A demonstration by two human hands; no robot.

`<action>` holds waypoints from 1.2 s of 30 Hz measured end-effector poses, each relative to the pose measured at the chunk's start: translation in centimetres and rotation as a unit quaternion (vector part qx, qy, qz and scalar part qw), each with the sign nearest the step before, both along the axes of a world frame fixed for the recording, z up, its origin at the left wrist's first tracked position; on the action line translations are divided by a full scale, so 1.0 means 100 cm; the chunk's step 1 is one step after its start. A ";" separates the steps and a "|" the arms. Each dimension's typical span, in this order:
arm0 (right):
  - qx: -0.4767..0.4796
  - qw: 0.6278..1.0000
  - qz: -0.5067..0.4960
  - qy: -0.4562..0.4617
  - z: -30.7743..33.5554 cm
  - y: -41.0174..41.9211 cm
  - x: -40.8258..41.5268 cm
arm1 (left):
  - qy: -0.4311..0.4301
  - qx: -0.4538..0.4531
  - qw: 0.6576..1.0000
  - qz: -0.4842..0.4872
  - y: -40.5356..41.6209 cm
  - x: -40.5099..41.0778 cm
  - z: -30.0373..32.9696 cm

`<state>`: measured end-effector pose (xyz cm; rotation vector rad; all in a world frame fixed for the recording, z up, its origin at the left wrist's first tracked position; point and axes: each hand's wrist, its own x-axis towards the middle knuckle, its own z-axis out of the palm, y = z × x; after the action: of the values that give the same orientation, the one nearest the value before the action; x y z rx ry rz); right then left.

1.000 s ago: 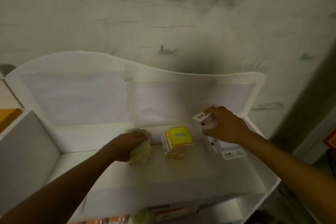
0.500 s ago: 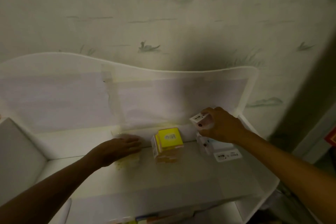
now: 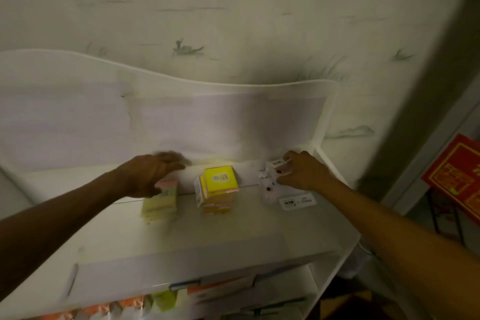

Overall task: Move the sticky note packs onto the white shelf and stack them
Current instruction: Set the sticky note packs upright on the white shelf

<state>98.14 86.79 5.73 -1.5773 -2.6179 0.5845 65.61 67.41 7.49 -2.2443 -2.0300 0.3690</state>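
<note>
sticky note packs stand in three groups on the top of the white shelf (image 3: pixel 233 236), seen from a head camera in dim light. at left, a pale yellow stack (image 3: pixel 159 202) with a pink pack on top sits under the left hand (image 3: pixel 153 174), whose fingers reach over it toward the back panel; the hand is blurred, and whether it grips the top pack or only rests on it cannot be told. in the middle, a yellow-topped stack (image 3: pixel 217 191) stands free, touched by neither hand. at right, near the shelf's end, the right hand (image 3: pixel 302 171) pinches a white pack (image 3: pixel 278 165) with a dark dot, holding it over or on another white pack (image 3: pixel 268 188) below; contact between the two is hard to judge. a flat white label (image 3: pixel 297 201) lies just beside them. the task looks well advanced: packs are already up on the shelf and stacked in piles, with the last placements at left and right apparently being settled. more packs (image 3: pixel 161 301), orange and yellow, show on a lower tier, so further trips may remain. a red box (image 3: pixel 457 176) sits off to the right, well apart from the shelf.
</note>
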 end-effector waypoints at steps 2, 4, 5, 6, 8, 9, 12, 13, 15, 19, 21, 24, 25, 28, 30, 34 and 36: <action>-0.008 1.000 -0.009 -0.018 -0.011 -0.002 -0.001 | 0.002 0.013 0.999 0.037 0.004 0.012 0.011; -0.014 0.999 -0.017 -0.030 -0.024 -0.003 -0.004 | -0.002 0.019 0.997 0.077 0.006 0.023 0.016; -0.014 0.999 -0.022 -0.034 -0.031 -0.003 -0.005 | -0.009 0.021 0.995 0.093 0.007 0.030 0.018; -0.009 0.999 -0.026 -0.038 -0.036 -0.003 -0.006 | -0.012 0.019 0.994 0.108 0.009 0.035 0.019; 0.005 0.999 -0.034 -0.035 -0.044 -0.004 -0.008 | -0.014 0.012 0.991 0.131 0.011 0.045 0.020; 0.013 0.999 -0.038 -0.025 -0.047 -0.004 -0.009 | -0.013 0.007 0.990 0.141 0.012 0.049 0.020; 0.030 0.999 -0.037 -0.017 -0.050 -0.003 -0.008 | -0.017 -0.007 0.987 0.157 0.012 0.057 0.015; 0.027 0.999 -0.036 -0.019 -0.051 -0.002 -0.008 | -0.017 -0.012 0.987 0.159 0.010 0.059 0.013; 0.005 0.999 -0.034 -0.023 -0.049 -0.001 -0.006 | -0.017 -0.023 0.987 0.160 0.007 0.061 0.007; -0.044 0.998 -0.022 -0.051 -0.046 0.006 -0.007 | -0.024 -0.036 0.986 0.161 0.002 0.067 0.000; -0.056 0.997 -0.029 -0.039 -0.038 0.008 -0.006 | -0.031 -0.037 0.985 0.165 0.000 0.069 0.000; -0.047 0.999 -0.013 -0.017 -0.013 0.003 0.000 | -0.043 -0.032 0.984 0.169 -0.001 0.073 0.002; -0.036 0.999 -0.013 -0.015 -0.004 0.003 0.002 | -0.048 -0.029 0.984 0.172 -0.001 0.074 0.004; 0.017 1.000 0.003 -0.024 0.024 0.005 0.008 | -0.068 -0.016 0.980 0.184 -0.001 0.078 0.010; 0.043 0.999 0.028 -0.017 0.041 0.002 0.009 | -0.091 -0.001 0.977 0.192 0.000 0.081 0.013; 0.056 0.992 0.111 0.030 0.068 -0.012 0.001 | -0.101 0.017 0.974 0.204 0.000 0.085 0.019; 0.051 0.986 0.153 0.035 0.077 -0.021 -0.006 | -0.103 0.029 0.971 0.212 0.000 0.086 0.025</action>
<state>97.55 84.68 13.42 -1.1145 -2.8057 0.4959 74.21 67.39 9.94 -1.8699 -2.5914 0.1035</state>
